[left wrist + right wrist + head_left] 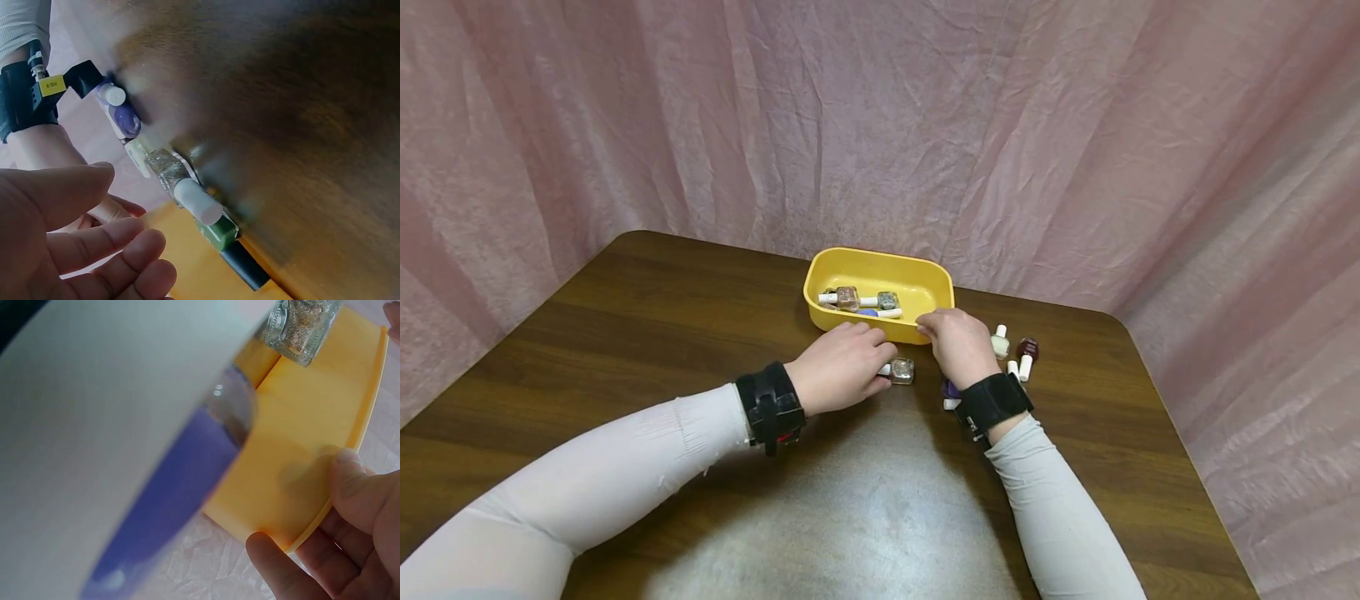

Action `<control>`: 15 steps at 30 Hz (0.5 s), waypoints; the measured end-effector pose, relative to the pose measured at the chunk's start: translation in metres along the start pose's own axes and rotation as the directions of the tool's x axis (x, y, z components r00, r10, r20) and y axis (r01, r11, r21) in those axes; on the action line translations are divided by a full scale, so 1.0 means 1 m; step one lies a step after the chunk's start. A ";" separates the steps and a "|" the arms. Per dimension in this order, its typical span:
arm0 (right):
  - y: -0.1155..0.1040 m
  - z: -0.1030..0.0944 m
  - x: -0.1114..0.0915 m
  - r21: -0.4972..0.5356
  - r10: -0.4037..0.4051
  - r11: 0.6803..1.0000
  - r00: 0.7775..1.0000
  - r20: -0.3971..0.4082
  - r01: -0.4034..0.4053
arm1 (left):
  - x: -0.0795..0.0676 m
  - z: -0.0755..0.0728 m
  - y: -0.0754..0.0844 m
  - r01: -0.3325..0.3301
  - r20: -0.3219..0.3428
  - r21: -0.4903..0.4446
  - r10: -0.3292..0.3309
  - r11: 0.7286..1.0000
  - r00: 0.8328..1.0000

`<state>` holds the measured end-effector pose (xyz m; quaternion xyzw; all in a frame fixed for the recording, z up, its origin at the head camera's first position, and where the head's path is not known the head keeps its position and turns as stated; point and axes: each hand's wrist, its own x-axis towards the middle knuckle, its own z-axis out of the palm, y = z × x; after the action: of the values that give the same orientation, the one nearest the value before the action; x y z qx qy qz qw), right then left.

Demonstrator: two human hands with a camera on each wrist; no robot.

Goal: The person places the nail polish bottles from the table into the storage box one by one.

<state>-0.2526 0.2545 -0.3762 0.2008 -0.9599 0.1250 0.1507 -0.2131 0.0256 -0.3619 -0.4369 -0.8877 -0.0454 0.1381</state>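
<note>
My left hand (842,367) hovers beside a silver-glitter nail polish bottle (902,371) with a white cap, its fingers loosely bent and apart in the left wrist view. A green nail polish bottle (219,232) with a black cap lies close by, against the yellow container (934,292). With thumb and fingers over the rim, my right hand (962,343) grips the container's near right corner. Inside lie a pinkish glitter bottle (847,298), a teal glitter bottle (887,301) and a blue bottle (868,313). Beneath my right wrist is a purple bottle (127,120).
Right of my right hand, a pale bottle (1000,346) and a dark red bottle (1028,348) lie on the wooden table (700,308), with another white cap (1012,367) partly hidden by the wrist. A pink curtain (880,125) hangs behind the table's far edge.
</note>
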 end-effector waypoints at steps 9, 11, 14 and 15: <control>0.001 0.000 -0.001 0.006 -0.008 1.000 1.000 -0.004 0.008 | 0.000 0.009 -0.002 -0.003 0.006 0.023 0.003 1.000 1.000; 0.000 0.000 -0.001 0.006 -0.005 1.000 1.000 -0.002 0.005 | 0.000 0.011 -0.003 -0.001 0.010 0.027 0.000 1.000 1.000; 0.001 0.000 -0.001 0.004 -0.003 1.000 1.000 0.000 0.003 | 0.001 0.012 -0.004 0.003 0.018 0.028 -0.003 1.000 1.000; 0.001 0.000 -0.001 0.004 -0.003 1.000 1.000 0.000 0.003 | 0.001 0.012 -0.004 0.003 0.021 0.028 -0.004 1.000 1.000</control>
<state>-0.2523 0.2556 -0.3769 0.2023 -0.9594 0.1268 0.1502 -0.2193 0.0268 -0.3729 -0.4338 -0.8905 -0.0283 0.1347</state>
